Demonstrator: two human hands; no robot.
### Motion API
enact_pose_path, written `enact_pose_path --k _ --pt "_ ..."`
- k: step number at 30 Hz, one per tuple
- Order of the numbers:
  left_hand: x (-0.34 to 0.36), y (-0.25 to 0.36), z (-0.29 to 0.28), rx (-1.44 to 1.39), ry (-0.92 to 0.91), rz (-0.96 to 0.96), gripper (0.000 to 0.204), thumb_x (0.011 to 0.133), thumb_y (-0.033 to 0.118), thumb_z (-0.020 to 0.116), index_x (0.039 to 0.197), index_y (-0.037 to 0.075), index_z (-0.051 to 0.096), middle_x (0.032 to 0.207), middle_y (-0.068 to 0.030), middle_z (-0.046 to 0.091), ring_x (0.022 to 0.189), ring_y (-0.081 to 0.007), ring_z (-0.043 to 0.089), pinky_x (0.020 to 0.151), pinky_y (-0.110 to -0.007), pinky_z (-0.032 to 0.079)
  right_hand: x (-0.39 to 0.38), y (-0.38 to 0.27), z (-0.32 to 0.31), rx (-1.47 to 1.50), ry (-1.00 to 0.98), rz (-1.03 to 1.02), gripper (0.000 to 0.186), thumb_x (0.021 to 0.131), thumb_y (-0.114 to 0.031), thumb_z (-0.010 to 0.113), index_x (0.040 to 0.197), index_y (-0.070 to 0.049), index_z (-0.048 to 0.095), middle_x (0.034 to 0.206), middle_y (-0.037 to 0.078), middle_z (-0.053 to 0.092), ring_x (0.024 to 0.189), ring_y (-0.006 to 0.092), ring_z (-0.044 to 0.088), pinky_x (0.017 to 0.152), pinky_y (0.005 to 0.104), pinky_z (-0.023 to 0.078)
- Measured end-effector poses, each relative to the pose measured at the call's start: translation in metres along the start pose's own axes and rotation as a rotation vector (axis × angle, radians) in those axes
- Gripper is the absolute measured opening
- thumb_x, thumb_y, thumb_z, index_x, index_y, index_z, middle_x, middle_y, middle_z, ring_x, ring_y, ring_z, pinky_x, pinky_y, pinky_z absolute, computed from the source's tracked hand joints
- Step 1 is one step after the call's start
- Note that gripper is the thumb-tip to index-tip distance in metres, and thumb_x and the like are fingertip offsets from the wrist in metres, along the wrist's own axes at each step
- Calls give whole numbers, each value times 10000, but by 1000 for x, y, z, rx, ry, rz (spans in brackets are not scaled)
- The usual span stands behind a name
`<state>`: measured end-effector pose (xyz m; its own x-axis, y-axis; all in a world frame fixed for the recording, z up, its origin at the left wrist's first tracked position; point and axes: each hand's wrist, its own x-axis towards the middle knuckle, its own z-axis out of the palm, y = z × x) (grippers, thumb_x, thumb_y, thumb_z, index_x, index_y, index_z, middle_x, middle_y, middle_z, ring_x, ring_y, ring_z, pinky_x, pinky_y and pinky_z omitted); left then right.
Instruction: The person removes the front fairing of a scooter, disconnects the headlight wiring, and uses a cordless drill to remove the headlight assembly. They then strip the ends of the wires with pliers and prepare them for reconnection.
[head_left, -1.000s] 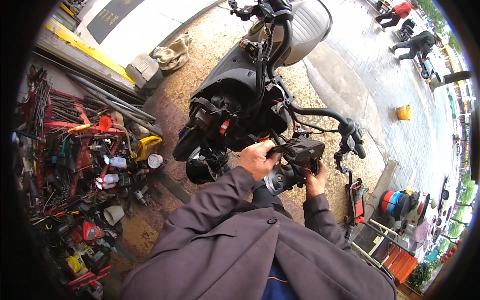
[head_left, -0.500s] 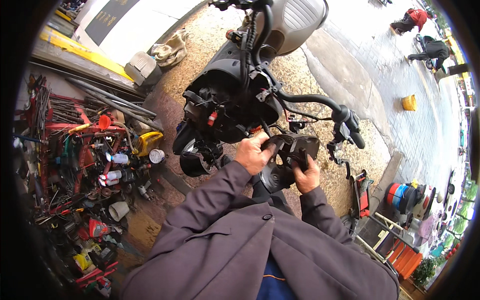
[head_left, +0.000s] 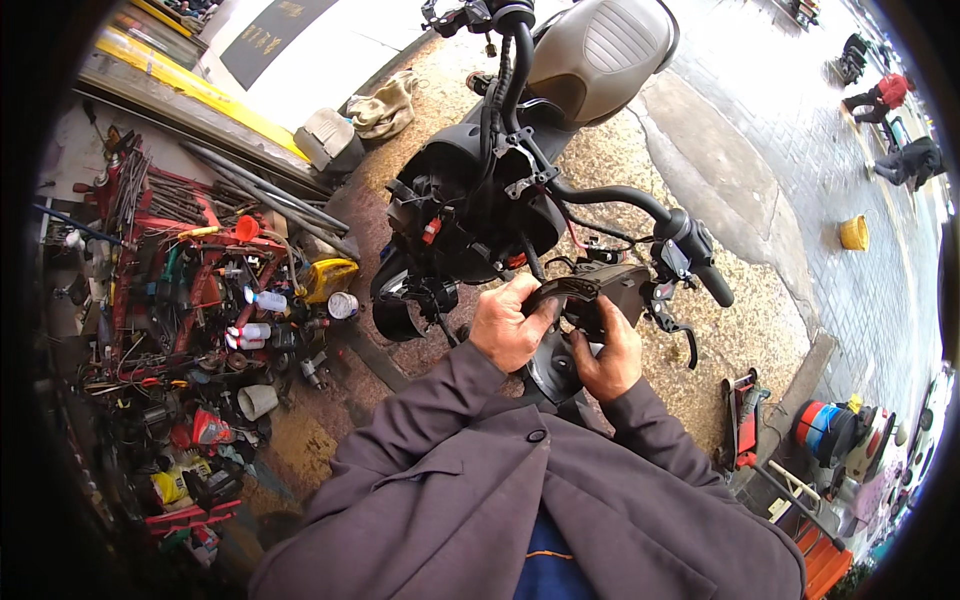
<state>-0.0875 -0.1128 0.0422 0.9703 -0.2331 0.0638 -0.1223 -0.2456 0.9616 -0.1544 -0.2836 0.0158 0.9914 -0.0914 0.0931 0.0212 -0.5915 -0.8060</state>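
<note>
A dark plastic scooter cover (head_left: pixel 628 290) with cut-outs and a curved rim is held up in front of my chest. My left hand (head_left: pixel 508 324) pinches its left edge between thumb and fingers. Close by, my right hand (head_left: pixel 608 358) is closed on the cover's near right part, thumb toward me; the exact grip is partly hidden. Beyond my hands stands a scooter (head_left: pixel 475 200) with its front stripped open, showing wires and a small red part (head_left: pixel 431 231). Its right handlebar grip (head_left: pixel 708 282) and brake lever reach out to the right of the cover.
A red rack (head_left: pixel 180 270) with rods, bottles and jumbled tools fills the left. A red floor jack (head_left: pixel 742 420) lies at the right, near cable reels (head_left: pixel 832 430). Farther off are a yellow bucket (head_left: pixel 853 233) and people on the wet paving.
The cover has tilted, so its rim now shows more edge-on. My right hand has shifted nearer my left, its fingers higher. The whole view has swung, moving the surroundings rightward.
</note>
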Motion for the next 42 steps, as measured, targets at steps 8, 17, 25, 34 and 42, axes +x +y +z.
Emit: enact_pose_path --k 8,17,25,34,42 --pt "-17 -7 -14 -126 -8 -35 115 898 90 656 839 16 589 654 53 510 612 -26 406 525 -226 358 -3 -14 7 -12 15 -38 468 786 -128 701 1205 17 552 1009 231 650 907 397 649 787 423 532" --pt "-27 -45 -39 -366 -116 -88 112 913 101 666 849 64 582 735 78 525 651 -7 400 573 -194 344 -26 -32 26 -85 57 7 411 787 -94 695 1168 5 579 973 183 663 820 309 673 727 374 543" --pt "-29 -42 -34 -390 -97 -12 116 878 66 658 790 46 585 668 77 514 608 -1 390 510 -205 321 -29 -28 36 37 139 157 214 800 -106 693 978 7 656 834 198 689 761 313 682 694 379 534" --pt "-37 -19 -44 -197 -158 163 106 863 30 646 793 18 567 653 53 536 617 -17 436 517 -221 379 -17 -36 35 -85 136 78 159 802 -123 680 925 -23 691 755 194 672 708 345 664 663 411 533" --pt "-27 -50 -50 -425 -167 -29 26 908 64 638 916 45 622 790 68 573 700 -3 459 611 -197 391 -9 -44 33 -200 68 16 230 802 -158 716 976 -9 691 803 200 687 725 348 686 676 393 542"
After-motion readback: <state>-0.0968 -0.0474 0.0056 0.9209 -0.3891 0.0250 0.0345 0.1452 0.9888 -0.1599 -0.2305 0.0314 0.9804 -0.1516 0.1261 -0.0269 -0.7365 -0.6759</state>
